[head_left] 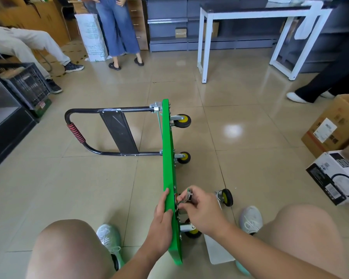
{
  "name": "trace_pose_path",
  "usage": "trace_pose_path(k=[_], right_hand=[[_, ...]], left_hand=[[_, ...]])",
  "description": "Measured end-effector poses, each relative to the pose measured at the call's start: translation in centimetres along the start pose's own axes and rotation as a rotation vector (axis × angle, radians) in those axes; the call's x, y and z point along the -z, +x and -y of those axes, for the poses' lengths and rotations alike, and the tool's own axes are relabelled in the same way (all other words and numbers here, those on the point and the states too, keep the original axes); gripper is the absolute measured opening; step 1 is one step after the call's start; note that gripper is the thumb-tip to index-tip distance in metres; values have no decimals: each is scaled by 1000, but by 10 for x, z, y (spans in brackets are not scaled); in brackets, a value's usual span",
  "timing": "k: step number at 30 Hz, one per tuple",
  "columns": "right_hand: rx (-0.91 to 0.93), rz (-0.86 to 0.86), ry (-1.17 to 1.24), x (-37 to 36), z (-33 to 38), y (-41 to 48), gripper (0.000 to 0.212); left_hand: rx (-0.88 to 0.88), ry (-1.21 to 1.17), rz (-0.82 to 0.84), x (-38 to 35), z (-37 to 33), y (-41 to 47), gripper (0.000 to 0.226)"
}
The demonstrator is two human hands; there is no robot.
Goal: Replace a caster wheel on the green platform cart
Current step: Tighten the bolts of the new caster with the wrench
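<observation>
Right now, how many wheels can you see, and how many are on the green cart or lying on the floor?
Wheels on the green cart: 3, at and, the last partly hidden by the right hand
Loose wheel on the floor: 1
Total: 4 wheels

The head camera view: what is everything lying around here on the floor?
Green platform cart: one, on its edge, mid-floor.
Black folding handle with red grip: one, flat on tiles, left.
Yellow-hubbed black caster wheels: three on cart; one loose, right of cart.
Cardboard boxes: brown, white-black, far right.
White-framed table: one, back.
Black plastic crate: one, left.
Bystanders: several, edges.
Left hand: grips cart edge.
Right hand: holds small metal part.
</observation>
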State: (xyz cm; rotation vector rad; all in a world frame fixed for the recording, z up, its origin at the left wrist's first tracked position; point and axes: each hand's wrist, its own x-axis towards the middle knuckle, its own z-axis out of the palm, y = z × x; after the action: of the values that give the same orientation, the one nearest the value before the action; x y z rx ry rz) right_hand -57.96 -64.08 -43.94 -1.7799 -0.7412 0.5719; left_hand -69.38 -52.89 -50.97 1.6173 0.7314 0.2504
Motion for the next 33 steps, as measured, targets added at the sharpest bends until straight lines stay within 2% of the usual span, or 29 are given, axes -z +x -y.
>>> trace_pose_path(k=[4,10,16,20,24,33], right_hand=[[-24,32,23,-3,0,-5,16],[-14,-34,46,-7,-5,-9,20],[55,20,-56,-10,-7,-19,29],[-15,-22,27,-6,2,-1,20],[-61,21,49,-3,15,16,16],[-93,1,24,-7,-12,-16,22]], left_hand=[[-6,-31,1,-1,-2,1,63],[-4,-11,16,0,0,1,62],[8,14,25,1,-2,-1,60],[-2,-2,9,1,-2,-1,60],[-9,21,23,0,-5,-3,57],[7,24,18,0,-6,-3,60]])
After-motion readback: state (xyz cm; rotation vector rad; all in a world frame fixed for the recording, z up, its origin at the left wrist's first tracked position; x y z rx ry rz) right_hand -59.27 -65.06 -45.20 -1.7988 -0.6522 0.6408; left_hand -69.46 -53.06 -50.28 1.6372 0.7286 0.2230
